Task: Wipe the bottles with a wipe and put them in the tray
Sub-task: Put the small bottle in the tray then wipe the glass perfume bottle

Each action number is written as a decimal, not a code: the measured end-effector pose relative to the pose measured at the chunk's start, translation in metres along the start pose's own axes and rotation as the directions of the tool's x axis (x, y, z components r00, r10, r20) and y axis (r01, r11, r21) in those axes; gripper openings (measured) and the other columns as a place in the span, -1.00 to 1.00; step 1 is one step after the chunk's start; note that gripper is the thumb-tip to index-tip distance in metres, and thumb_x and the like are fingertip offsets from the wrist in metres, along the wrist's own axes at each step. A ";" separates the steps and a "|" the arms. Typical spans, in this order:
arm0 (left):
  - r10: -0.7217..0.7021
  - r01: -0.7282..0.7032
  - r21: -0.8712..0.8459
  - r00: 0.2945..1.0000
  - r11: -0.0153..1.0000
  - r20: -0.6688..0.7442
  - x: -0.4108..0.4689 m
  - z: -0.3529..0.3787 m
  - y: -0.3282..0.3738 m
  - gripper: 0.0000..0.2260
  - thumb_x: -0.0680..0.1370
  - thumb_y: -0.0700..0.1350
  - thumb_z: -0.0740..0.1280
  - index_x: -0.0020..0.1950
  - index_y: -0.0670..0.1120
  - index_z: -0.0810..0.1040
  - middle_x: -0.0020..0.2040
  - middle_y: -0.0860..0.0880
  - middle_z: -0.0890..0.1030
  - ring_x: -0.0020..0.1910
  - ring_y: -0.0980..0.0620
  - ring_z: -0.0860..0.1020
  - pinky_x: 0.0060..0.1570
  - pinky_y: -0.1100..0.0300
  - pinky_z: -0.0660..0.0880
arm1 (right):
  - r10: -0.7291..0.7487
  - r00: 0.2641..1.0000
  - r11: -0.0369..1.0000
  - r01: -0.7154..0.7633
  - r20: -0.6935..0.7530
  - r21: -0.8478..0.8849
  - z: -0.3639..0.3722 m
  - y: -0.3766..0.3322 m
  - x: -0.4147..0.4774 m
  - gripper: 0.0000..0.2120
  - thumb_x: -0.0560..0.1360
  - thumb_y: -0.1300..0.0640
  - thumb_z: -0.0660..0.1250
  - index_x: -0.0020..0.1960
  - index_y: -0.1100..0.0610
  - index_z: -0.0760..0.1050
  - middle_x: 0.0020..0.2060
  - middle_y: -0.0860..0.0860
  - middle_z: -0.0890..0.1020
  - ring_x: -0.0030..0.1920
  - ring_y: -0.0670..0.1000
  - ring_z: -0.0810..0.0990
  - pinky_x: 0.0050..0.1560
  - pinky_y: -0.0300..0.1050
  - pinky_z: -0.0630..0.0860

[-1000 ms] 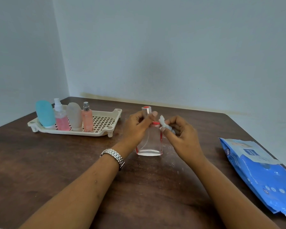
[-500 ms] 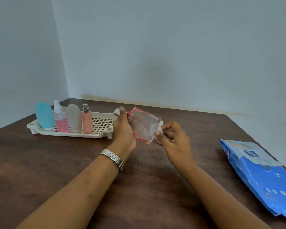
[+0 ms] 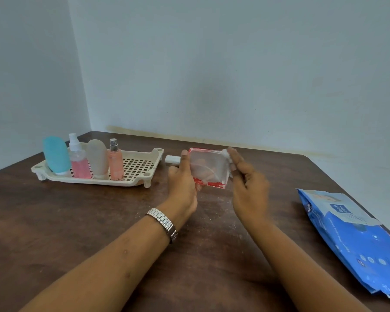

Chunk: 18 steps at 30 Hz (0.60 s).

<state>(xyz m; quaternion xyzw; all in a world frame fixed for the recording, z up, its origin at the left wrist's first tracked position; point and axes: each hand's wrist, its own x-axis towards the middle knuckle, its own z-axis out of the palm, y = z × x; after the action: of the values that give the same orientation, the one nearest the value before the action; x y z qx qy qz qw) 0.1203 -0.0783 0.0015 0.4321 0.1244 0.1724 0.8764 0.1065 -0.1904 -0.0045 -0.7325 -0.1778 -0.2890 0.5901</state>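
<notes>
Left hand (image 3: 182,179) grips the clear red-edged bottle (image 3: 208,167) by its neck end, fingers wrapped behind the glass and thumb up on the near side. The bottle is held off the table (image 3: 77,221), tipped on its side, with its pale cap (image 3: 172,159) pointing left toward the tray (image 3: 133,182). Right hand (image 3: 248,185) pinches a small balled wipe (image 3: 226,153) at its fingertips and presses it against the bottle's base end, at the upper corner. It's slightly blurred, so the exact finger placement is hard to read.

Moving outward, four bottles stand upright in the tray's left half: a teal squeeze bottle (image 3: 56,154), a spray bottle (image 3: 78,162) of pink liquid, a frosted tube (image 3: 97,158) and a pink mist bottle (image 3: 115,162). The right half is open grid. No other bottle shows on the table, so this looks like the last one. I'd call the job nearly done: finish the wipe, then set the bottle in the tray. A blue pack of wipes (image 3: 356,239) lies well off to the right.
</notes>
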 end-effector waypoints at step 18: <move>0.139 -0.165 0.122 0.971 0.979 0.194 -0.005 -0.004 0.009 -0.76 0.59 0.05 0.24 0.09 -0.10 0.46 -0.05 -0.06 0.63 -0.17 0.07 0.65 -0.30 0.22 0.56 | 0.118 0.985 0.967 -0.086 -0.125 0.239 -0.006 0.002 0.009 -0.80 0.51 0.24 0.30 0.02 0.00 0.60 -0.02 -0.11 0.67 0.02 -0.16 0.61 -0.03 -0.24 0.56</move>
<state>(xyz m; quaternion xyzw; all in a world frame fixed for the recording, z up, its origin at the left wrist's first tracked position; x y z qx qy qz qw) 0.1124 -0.0721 0.0063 0.5139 0.0206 0.1893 0.8365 0.1133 -0.1969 0.0008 -0.6449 -0.1313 -0.2854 0.6967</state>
